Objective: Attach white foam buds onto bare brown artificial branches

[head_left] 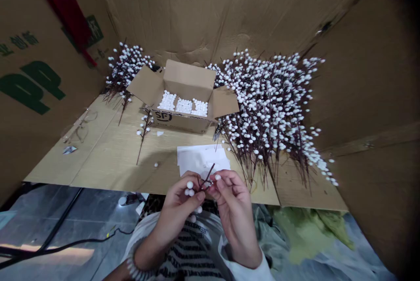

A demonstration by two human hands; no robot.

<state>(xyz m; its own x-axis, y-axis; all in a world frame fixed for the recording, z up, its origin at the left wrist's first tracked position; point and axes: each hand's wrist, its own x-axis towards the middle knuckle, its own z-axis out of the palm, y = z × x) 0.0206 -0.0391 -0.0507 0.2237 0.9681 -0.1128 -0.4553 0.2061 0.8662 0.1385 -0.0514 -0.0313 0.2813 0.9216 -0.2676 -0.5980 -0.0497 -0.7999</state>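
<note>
both hands are up close together just off the near edge of the desk, the left hand [177,211] and the right hand [234,215] nearly touching as their fingers pinch a short brown spray of white berries [204,180]. the spray sits between them, a thin dark stem forking into small twigs, with a few round white berries showing by the left hand's fingers and one by the right hand's fingertips [226,184]. a beaded bracelet [134,263] circles the left wrist, a white sleeve [244,268] covers the right one, and a striped top [190,246] shows below.

just beyond the hands, sheets of white paper [201,158] lie on the cardboard-topped desk [98,158]. farther on stands an open cardboard box [177,123] marked sf, flaps spread, with rows of white berries [183,106] packed inside. a big heap of long berry sprays [269,114] fills the desk's right side, its stems pointing toward the near edge and partly up against the box. a smaller bunch [126,68] sits far left behind the box, and a single spray [143,134] lies alone left of the paper, with a loose white berry [156,164] close by.

cardboard walls [210,9] rise around the far and side edges, the left one printed with green lettering [29,86]. below the near edge on the left, a black cable [65,246] runs across the grey floor [65,215].
</note>
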